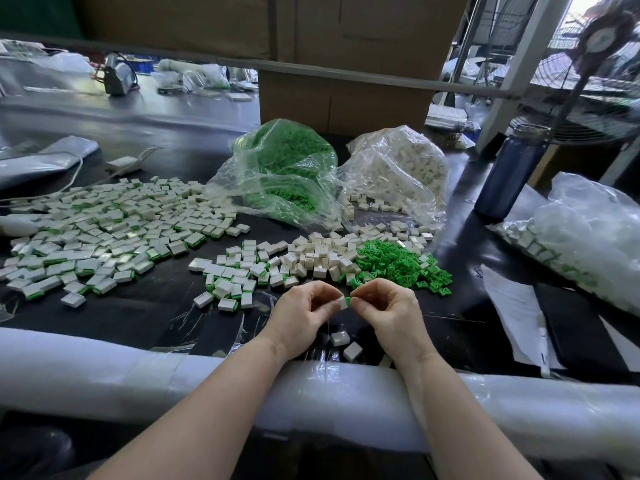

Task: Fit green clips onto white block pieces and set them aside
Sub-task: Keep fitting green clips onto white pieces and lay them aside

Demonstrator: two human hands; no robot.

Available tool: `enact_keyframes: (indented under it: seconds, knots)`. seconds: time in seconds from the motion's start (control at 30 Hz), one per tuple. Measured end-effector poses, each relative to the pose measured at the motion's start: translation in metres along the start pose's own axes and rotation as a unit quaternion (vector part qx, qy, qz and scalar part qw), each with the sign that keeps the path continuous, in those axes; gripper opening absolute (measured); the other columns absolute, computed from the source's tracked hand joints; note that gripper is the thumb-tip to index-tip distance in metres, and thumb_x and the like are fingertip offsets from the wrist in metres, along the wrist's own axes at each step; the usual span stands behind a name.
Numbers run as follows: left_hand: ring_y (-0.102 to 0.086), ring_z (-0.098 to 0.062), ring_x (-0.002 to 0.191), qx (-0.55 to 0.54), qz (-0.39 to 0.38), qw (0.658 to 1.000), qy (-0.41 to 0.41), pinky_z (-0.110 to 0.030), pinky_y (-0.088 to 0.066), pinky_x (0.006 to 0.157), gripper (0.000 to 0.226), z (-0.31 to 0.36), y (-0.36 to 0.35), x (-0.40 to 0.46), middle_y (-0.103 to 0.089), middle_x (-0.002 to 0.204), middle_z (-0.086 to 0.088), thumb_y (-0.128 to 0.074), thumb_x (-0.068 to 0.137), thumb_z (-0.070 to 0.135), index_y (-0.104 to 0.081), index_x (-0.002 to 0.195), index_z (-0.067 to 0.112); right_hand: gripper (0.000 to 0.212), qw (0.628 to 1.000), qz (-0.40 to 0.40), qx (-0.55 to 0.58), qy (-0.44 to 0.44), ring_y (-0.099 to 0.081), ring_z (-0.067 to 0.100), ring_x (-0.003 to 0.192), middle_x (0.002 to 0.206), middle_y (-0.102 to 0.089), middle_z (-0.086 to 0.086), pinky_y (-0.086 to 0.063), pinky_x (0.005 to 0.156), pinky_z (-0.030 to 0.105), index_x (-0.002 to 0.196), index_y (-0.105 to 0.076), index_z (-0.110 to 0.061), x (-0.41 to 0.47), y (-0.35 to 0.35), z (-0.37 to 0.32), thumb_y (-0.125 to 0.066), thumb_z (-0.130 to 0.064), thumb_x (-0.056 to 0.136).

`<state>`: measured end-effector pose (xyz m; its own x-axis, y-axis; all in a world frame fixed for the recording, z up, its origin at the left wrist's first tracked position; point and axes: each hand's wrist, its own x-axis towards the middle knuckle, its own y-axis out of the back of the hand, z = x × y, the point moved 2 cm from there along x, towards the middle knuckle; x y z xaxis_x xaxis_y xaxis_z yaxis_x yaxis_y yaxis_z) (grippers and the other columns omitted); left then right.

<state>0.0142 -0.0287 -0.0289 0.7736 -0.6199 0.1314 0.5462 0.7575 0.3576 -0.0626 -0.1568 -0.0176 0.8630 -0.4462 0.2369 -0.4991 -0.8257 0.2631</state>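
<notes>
Far out to the left of your hands lies the wide spread of fitted blocks (pixel 104 230), white pieces with green edges showing, and a smaller batch (pixel 235 275) sits just beyond and left of your left hand. Your left hand (pixel 301 313) is curled, thumb and fingertips pinching a white block (pixel 342 303) at its right side. Your right hand (pixel 388 306) is curled too, pinching a green clip (pixel 348 299) that touches the block's right edge, so the two pieces meet in the gap between your hands, held above the table (pixel 145 306). Just below them, near your wrists, two loose blocks (pixel 346 344) rest on the dark surface beside the padded rail (pixel 104 368) your forearms cross. Straight beyond your hands sits the pile of bare blocks (pixel 322 254), and just beyond your right hand the heap of clips (pixel 398 261) touches it. Farther back, past both heaps, stand the open clip bag (pixel 284 168) on the left and the block bag (pixel 398 168) on the right. Well out to the right of your right hand stands a blue bottle (pixel 505 171), with papers (pixel 512 306) nearer and another bag (pixel 588 230) of parts at the far right.
</notes>
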Motion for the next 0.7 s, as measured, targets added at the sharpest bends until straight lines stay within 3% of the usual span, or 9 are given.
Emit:
enact_keyframes:
  seconds: [0.23, 0.4, 0.57, 0.7]
  knots:
    - [-0.063, -0.008, 0.077, -0.038, 0.009, 0.999, 0.006, -0.016, -0.05, 0.074, 0.015, 0.0004, 0.0019, 0.0008, -0.069, 0.082, 0.0, -0.065, 0.085, 0.009, -0.067, 0.082, 0.024, 0.018, 0.999, -0.024, 0.021, -0.031, -0.061, 0.009, 0.062, 0.065, -0.065, 0.0, -0.053, 0.06, 0.023, 0.073, -0.068, -0.011, -0.0002, -0.0013, 0.0027, -0.065, 0.004, 0.081]
    - [-0.065, -0.016, 0.085, -0.05, 0.006, 0.999, 0.004, -0.024, -0.053, 0.084, 0.015, 0.0032, 0.0014, -0.0002, -0.07, 0.086, -0.006, -0.062, 0.085, 0.004, -0.07, 0.085, 0.017, 0.018, 0.999, -0.034, 0.013, -0.036, -0.058, 0.014, 0.062, 0.07, -0.063, 0.012, -0.051, 0.061, 0.024, 0.081, -0.064, -0.012, -0.0011, -0.0015, -0.0004, -0.066, 0.006, 0.079]
    - [-0.066, -0.023, 0.088, -0.038, 0.0, 0.999, 0.005, -0.031, -0.053, 0.087, 0.012, 0.005, 0.0013, -0.0018, -0.07, 0.089, -0.011, -0.061, 0.086, 0.002, -0.07, 0.089, 0.009, 0.017, 0.999, -0.035, 0.013, -0.038, -0.057, 0.01, 0.061, 0.068, -0.063, 0.006, -0.05, 0.058, 0.021, 0.076, -0.063, -0.008, -0.0006, -0.0023, -0.0011, -0.068, 0.008, 0.076]
    - [-0.063, -0.016, 0.081, -0.032, -0.007, 0.999, 0.003, -0.028, -0.052, 0.086, 0.015, 0.007, 0.0011, -0.0031, -0.068, 0.082, -0.004, -0.061, 0.086, 0.001, -0.069, 0.084, 0.012, 0.018, 0.997, -0.05, 0.035, -0.051, -0.058, 0.007, 0.051, 0.063, -0.063, 0.005, -0.048, 0.051, 0.019, 0.073, -0.062, -0.007, -0.0013, -0.0012, 0.0004, -0.068, 0.01, 0.075]
